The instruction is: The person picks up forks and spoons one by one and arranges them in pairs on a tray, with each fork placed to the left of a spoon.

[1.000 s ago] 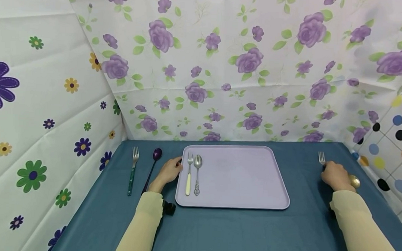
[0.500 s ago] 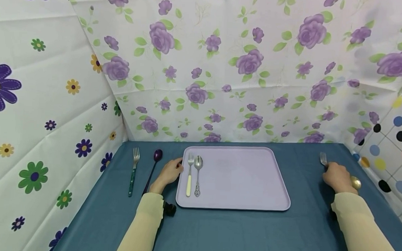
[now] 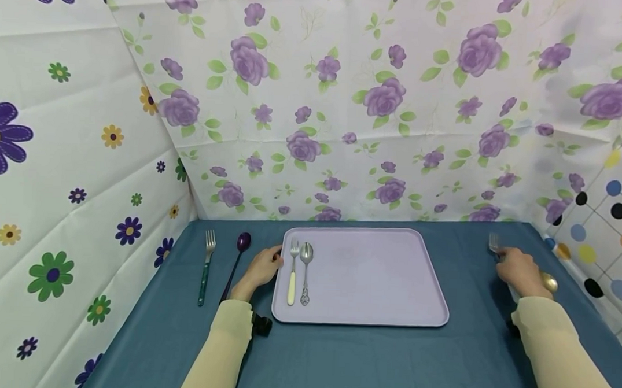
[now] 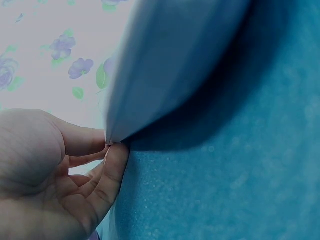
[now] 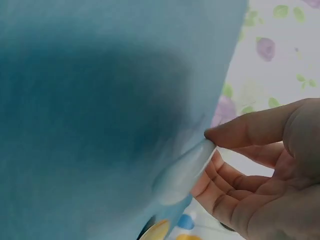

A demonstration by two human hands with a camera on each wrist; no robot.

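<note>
At the tray's left edge, my left hand point(image 3: 261, 268) pinches the rim of the pale lilac tray point(image 3: 370, 277) between thumb and fingers; the left wrist view shows the pinch on the tray point(image 4: 160, 60) close up. On the tray's left side lie a fork with a cream handle point(image 3: 292, 286) and an ornate silver spoon point(image 3: 306, 272), side by side. Far right, my right hand point(image 3: 520, 271) holds a fork point(image 3: 493, 242), tines pointing away. Its pale handle point(image 5: 182, 175) sits at the fingertips in the right wrist view. Part of this fork is hidden under the hand.
A gold spoon point(image 3: 549, 281) lies just right of my right hand. Left of the tray are a green-handled fork point(image 3: 206, 270) and a dark purple spoon point(image 3: 243, 242), its handle partly behind my left forearm. Flowered cloth point(image 3: 346, 103) walls the table's back.
The right-hand fork has shifted slightly left, and its pale handle now shows below the hand. My left hand stays at the tray's edge.
</note>
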